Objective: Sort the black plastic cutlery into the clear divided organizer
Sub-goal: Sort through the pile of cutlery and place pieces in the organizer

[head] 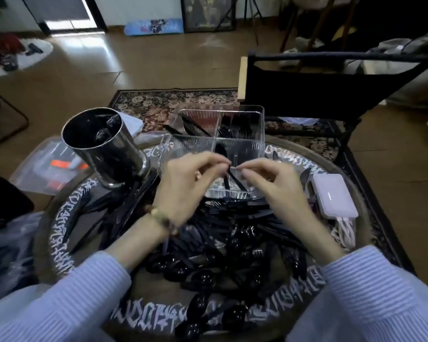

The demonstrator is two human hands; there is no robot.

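Note:
The clear divided organizer (pixel 255 114) stands at the far side of the round table, with black knives in its back left section and forks in its back right. My left hand (pixel 183 186) and my right hand (pixel 274 186) meet over its near compartment. Both pinch the top ends of thin black cutlery pieces (pixel 235 178) that lean down into that compartment. A big loose pile of black cutlery (pixel 220 243) covers the table in front of the organizer, with spoons nearest me.
A shiny metal cylinder (pixel 106 149) stands at the left of the round table (pixel 59 243) with white script. A pale power bank (pixel 331 196) with a cable lies at the right. A black chair (pixel 331 87) stands behind, and plastic bags lie at the left.

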